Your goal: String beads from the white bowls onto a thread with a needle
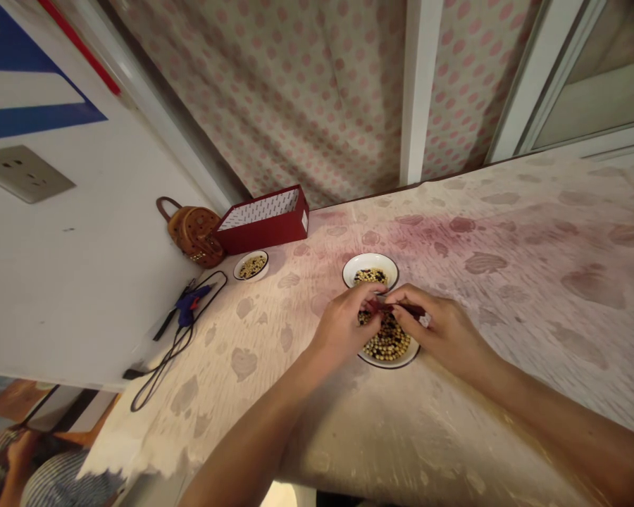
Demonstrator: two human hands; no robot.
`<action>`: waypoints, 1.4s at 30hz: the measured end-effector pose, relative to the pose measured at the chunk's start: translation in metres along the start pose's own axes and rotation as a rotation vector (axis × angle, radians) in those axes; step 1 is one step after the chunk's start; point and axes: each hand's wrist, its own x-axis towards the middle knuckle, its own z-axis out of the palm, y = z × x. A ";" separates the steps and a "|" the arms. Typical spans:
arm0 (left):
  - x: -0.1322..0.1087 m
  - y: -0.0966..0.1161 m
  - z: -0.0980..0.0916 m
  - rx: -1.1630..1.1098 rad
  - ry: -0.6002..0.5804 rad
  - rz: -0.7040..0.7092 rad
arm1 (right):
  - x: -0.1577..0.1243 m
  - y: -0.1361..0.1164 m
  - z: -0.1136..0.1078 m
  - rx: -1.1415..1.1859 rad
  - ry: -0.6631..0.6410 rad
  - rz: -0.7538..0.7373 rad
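Observation:
My left hand (347, 318) and my right hand (437, 320) meet over a white dark-rimmed bowl (389, 363) full of small yellow and black bead-like pieces (384, 345). A dark red, slim piece (413, 308) sits pinched between the thumb and fingers of my right hand, its inner end reaching toward my left fingers. My left thumb and fingers are curled together; something reddish shows between them, too small to name. Just behind my fingertips stands a second white bowl (351, 262), holding similar yellow and black pieces.
Farther left are a small bowl of similar pieces (253, 265), a dark red box (267, 232) and a brown bag (194, 232). A blue glue gun (191, 301) with its looped cable lies near the table's left edge. At lower left, another person's hand (22, 447) rests.

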 end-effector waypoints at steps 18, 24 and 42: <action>-0.001 0.004 0.000 -0.058 0.022 0.001 | 0.000 0.000 -0.001 -0.036 -0.021 0.000; 0.006 -0.005 -0.004 -0.019 0.070 0.004 | -0.001 0.006 0.000 -0.072 0.020 0.047; 0.019 -0.026 -0.004 0.125 0.106 0.028 | -0.002 0.007 0.001 -0.081 0.091 0.073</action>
